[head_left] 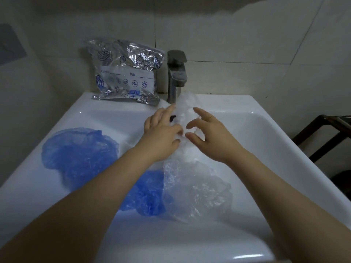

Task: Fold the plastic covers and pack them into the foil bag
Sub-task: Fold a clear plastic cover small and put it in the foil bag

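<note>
A clear plastic cover (185, 109) is held up as a crumpled strip over the white sink (266, 133), just in front of the tap. My left hand (161, 133) and my right hand (207, 135) pinch it from either side with curled fingers. A second clear cover (195, 188) lies crumpled in the basin below my hands. One blue cover (79, 150) lies spread on the sink's left ledge, and another blue cover (144, 194) is partly hidden under my left forearm. The silver foil bag (125, 73) leans against the wall at the back left.
A metal tap (176, 74) stands at the back centre of the sink, close behind the held cover. Tiled wall runs behind it. A dark metal rack (322, 133) stands to the right of the sink.
</note>
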Demonstrator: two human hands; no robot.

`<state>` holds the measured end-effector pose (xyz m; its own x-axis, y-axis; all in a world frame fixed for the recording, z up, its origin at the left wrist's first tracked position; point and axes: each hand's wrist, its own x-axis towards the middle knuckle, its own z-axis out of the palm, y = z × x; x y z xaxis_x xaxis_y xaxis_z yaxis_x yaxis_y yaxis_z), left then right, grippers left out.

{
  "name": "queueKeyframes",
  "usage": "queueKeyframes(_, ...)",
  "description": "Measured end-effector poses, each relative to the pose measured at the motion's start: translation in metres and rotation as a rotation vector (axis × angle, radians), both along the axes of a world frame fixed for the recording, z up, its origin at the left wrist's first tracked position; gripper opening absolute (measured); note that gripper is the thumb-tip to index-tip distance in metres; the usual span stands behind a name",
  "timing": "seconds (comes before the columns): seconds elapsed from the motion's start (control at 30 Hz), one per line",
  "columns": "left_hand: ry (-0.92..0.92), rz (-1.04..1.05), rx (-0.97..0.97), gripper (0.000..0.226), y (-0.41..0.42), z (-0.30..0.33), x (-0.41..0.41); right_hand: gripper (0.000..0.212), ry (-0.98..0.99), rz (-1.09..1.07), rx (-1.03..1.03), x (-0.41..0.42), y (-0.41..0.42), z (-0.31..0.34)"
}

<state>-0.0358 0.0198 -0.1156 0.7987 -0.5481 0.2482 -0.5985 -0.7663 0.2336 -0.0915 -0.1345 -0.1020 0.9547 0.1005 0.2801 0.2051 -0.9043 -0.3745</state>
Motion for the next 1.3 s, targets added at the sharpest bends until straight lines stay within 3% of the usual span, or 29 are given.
queueKeyframes(0.2, 0.045, -0.086, -0.043, 0.016, 0.005, 0.001, 0.009, 0.039, 0.131, 0.054, -0.177, 0.006, -0.006, -0.01)
queueKeyframes(0.33, -0.04, -0.278, -0.081, 0.01, 0.003, 0.005, 0.003, 0.023, 0.136, 0.05, -0.392, 0.011, -0.016, -0.014)
queueKeyframes(0.43, -0.042, -0.365, -0.043, 0.011, 0.006, 0.007, 0.002, 0.023, 0.017, 0.069, -0.309, 0.013, -0.026, -0.011)
queueKeyframes(0.53, 0.035, -0.256, 0.054, 0.02, 0.01, 0.012, 0.003, 0.02, -0.121, 0.122, -0.214, 0.012, -0.03, -0.002)
queueKeyframes(0.7, -0.111, -0.039, 0.245, 0.028, 0.019, 0.013, 0.019, 0.021, -0.284, 0.196, -0.178, 0.007, -0.033, 0.009)
queueKeyframes(0.73, -0.117, -0.002, 0.202, 0.026, 0.021, 0.013, 0.022, 0.02, -0.29, 0.182, -0.155, 0.007, -0.036, 0.01)
queueKeyframes(0.83, -0.075, 0.031, -0.303, 0.007, 0.026, 0.018, 0.02, 0.021, -0.291, 0.103, 0.026, 0.006, -0.045, 0.013)
queueKeyframes(0.9, -0.15, 0.0, -0.497, 0.011, 0.023, 0.024, 0.015, 0.024, -0.283, 0.041, 0.151, 0.005, -0.042, 0.015)
queueKeyframes(1.0, -0.219, -0.083, -0.509, 0.041, 0.015, 0.025, 0.01, 0.036, -0.208, -0.072, 0.2, 0.005, -0.034, 0.014)
queueKeyframes(1.07, -0.213, -0.056, -0.452, 0.05, 0.016, 0.018, 0.014, 0.035, -0.174, -0.156, 0.099, 0.008, -0.035, 0.011)
queueKeyframes(1.13, -0.216, 0.023, -0.383, 0.036, 0.021, 0.011, 0.022, 0.023, -0.161, -0.224, -0.021, 0.009, -0.039, 0.009)
queueKeyframes(1.2, -0.157, 0.103, -0.355, 0.015, 0.026, 0.006, 0.031, 0.017, -0.164, -0.289, -0.01, 0.008, -0.042, 0.01)
queueKeyframes(1.3, 0.204, 0.251, -0.583, 0.007, 0.026, 0.004, 0.033, 0.013, -0.12, -0.369, 0.347, 0.008, -0.04, 0.01)
